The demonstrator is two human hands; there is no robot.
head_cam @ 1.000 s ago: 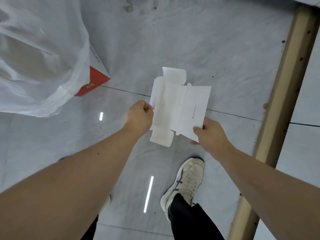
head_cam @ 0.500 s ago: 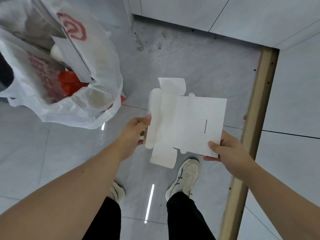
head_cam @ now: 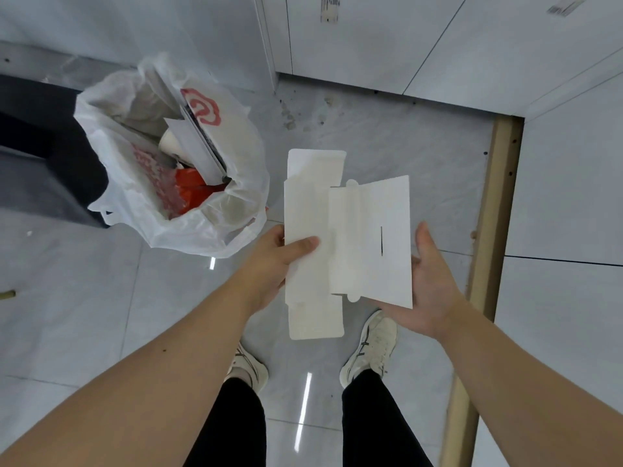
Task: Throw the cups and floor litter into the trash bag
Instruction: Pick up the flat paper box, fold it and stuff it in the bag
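Observation:
I hold a flattened white cardboard box (head_cam: 340,237) in front of me, above the floor. My left hand (head_cam: 273,264) pinches its left edge, thumb on top. My right hand (head_cam: 428,281) supports the right panel from below with the palm up and fingers spread. A white plastic trash bag (head_cam: 151,210) stands open on the floor to the left of the box. Inside it lie a paper cup (head_cam: 172,143), a white card with a red swirl (head_cam: 202,109) and red packaging (head_cam: 192,193).
White wall panels (head_cam: 371,45) close off the far side. A wooden strip (head_cam: 488,230) runs down the floor on the right. A dark block (head_cam: 43,156) stands behind the bag at left. A small piece of litter (head_cam: 6,294) lies at the far left edge. My shoes (head_cam: 371,348) are below the box.
The view has tilted up, so the bag now shows whole and open. The box has been turned and its right panel folded over; my right hand went from gripping the corner to cradling it underneath.

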